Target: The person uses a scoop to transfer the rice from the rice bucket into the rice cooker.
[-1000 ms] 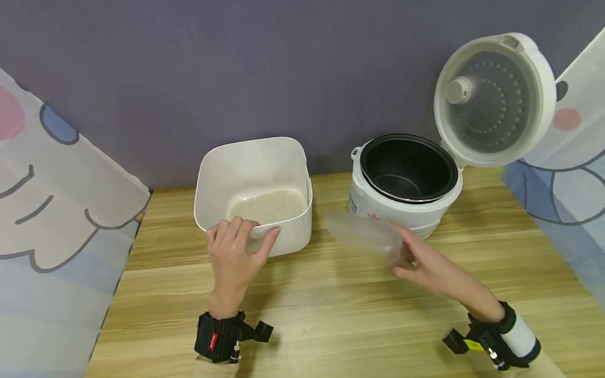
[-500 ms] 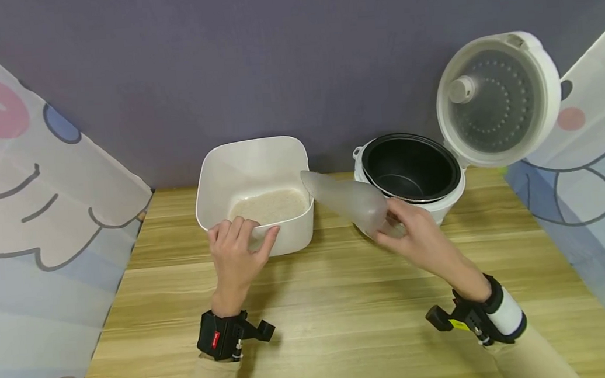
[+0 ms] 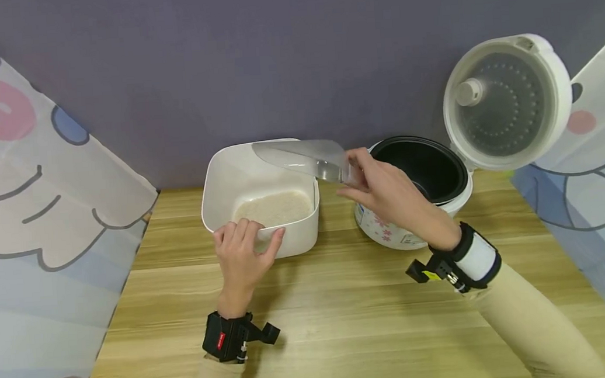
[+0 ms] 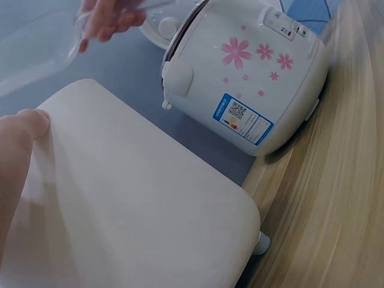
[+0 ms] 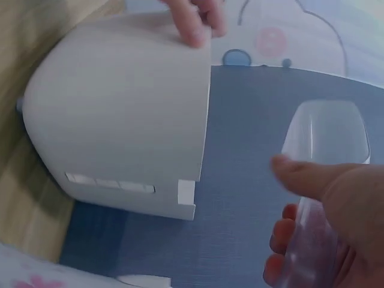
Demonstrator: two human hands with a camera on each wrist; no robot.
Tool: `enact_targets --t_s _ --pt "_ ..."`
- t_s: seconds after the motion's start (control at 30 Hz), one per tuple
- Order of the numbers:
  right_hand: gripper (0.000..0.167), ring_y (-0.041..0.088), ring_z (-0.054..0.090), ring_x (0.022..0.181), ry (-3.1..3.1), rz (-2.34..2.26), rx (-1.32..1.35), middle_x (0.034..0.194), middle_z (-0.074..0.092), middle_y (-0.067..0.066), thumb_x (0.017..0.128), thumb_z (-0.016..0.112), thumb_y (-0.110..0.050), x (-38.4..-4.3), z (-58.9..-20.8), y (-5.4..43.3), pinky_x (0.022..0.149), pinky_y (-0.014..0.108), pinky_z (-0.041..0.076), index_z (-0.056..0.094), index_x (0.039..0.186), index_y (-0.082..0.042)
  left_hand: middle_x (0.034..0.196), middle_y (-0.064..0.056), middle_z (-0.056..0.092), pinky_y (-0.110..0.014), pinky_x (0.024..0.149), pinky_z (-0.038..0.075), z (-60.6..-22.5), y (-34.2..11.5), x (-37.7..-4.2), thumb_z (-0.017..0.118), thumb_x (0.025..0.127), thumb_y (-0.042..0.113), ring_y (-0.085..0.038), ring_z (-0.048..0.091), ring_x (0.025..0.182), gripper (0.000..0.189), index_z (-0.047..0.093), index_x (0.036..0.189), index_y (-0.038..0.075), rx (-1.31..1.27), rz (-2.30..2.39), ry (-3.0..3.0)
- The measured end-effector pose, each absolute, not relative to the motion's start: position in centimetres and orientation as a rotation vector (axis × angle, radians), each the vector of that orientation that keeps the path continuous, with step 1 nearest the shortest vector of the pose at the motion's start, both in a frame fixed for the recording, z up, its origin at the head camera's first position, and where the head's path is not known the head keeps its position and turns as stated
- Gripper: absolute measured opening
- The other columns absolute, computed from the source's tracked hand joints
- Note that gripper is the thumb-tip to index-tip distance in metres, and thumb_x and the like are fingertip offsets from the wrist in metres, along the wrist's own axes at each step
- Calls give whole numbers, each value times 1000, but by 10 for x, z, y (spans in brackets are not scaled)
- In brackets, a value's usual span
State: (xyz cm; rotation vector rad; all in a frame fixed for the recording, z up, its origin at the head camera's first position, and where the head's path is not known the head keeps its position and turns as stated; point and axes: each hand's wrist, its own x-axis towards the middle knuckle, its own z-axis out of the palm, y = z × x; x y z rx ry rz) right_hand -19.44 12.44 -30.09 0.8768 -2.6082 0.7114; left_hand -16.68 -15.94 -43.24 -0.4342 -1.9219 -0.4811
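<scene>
Your right hand (image 3: 385, 188) hides part of the cooker (image 3: 380, 228), whose label (image 4: 244, 119) is too small to read; the left wrist view crops your left hand (image 4: 13, 159).

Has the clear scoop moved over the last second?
Yes, leftward and up in the head view: the scoop now overlaps the white bin; before, it was to the bin's right.

The head camera looks forward and down from above over the table (image 3: 312, 329), widest of the three. Tilted, the left wrist view faces far and right past the close white bin (image 4: 150, 192) to the rice cooker (image 4: 240, 78). The right wrist view, also tilted, looks left past the clear scoop (image 5: 330, 132), sharing the bin.
</scene>
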Motion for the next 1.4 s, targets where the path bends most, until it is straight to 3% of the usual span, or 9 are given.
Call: enact_targets --t_s 0.13,0.4,0.6,0.83,1.0,1.4 --pt "41 19 50 60 -2645 562 901 83 58 7 94 74 -12 -210 -291 116 53 33 38 49 125 -3 68 -6 53 -44 75 32 -432 -158 -167 65 96 50 -28 44 65 50 55 75 5 -442 -479 -1912" --pt "26 25 58 69 -2619 427 966 92 61 9 95 67 -13 -236 -282 102 58 43 49 53 115 -5 68 -5 52 -44 76 33 -432 -158 -166 64 96 50 -28 44 65 51 54 74 5 -431 -472 -1921" --pt "25 30 66 87 -2516 215 1051 99 68 11 95 71 -14 -254 -276 93 71 45 55 61 116 -5 67 -5 52 -44 76 32 -432 -158 -166 63 97 51 -27 43 64 52 53 74 6 -428 -465 -1912" --pt "14 32 68 94 -2260 -214 1195 104 73 15 99 67 -8 -274 -270 78 80 42 49 72 112 -4 67 -4 51 -43 75 32 -433 -157 -165 64 96 51 -27 42 64 51 53 74 6 -434 -465 -1905" --pt "18 31 66 101 -2229 -520 1300 112 72 14 99 65 -2 -282 -271 60 88 42 49 76 113 -7 67 -4 49 -43 75 32 -433 -155 -164 64 96 49 -27 42 64 51 51 73 6 -443 -469 -1909" --pt "17 27 65 105 -2235 -995 1364 116 72 10 102 61 -6 -289 -272 26 96 38 47 78 107 -7 68 -4 50 -43 74 32 -434 -151 -164 64 96 48 -27 43 64 49 52 73 7 -439 -450 -1905"
